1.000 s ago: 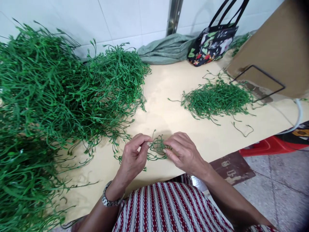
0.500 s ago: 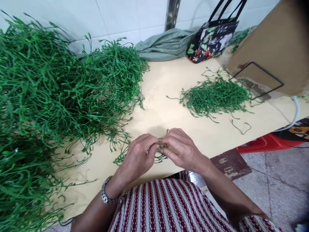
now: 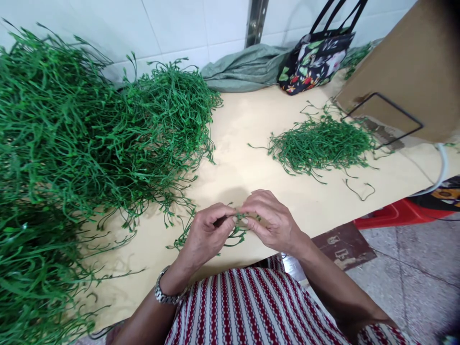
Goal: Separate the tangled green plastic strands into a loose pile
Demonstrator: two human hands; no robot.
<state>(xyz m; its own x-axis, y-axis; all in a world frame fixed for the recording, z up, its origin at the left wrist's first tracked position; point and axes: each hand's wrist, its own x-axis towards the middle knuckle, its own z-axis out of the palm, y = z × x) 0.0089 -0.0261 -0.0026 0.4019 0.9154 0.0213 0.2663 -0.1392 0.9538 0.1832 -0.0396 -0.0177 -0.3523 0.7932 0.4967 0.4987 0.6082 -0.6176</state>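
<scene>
My left hand (image 3: 210,232) and my right hand (image 3: 273,220) meet close to the table's front edge, fingertips almost touching. Between them are thin green plant stems (image 3: 235,235) with small budded tips, looking like artificial ones. Thumb and forefinger of the left hand pinch a stem. The right hand's thumb and forefinger close on the same small green piece (image 3: 243,215), partly hidden by the fingers. A few loose stems lie on the table under and beside the left hand.
Large heaps of green stems (image 3: 108,129) cover the left side. A smaller pile (image 3: 323,143) lies right of centre, beside a black wire frame (image 3: 398,112) and a cardboard box (image 3: 406,72). A floral bag (image 3: 314,62) and green cloth (image 3: 247,69) rest along the wall. A red stool (image 3: 395,213) stands below.
The fingertips have shifted slightly, and more of the green tip shows between them. My left hand has tilted a little and its wrist moved slightly right and down. The piles are unchanged.
</scene>
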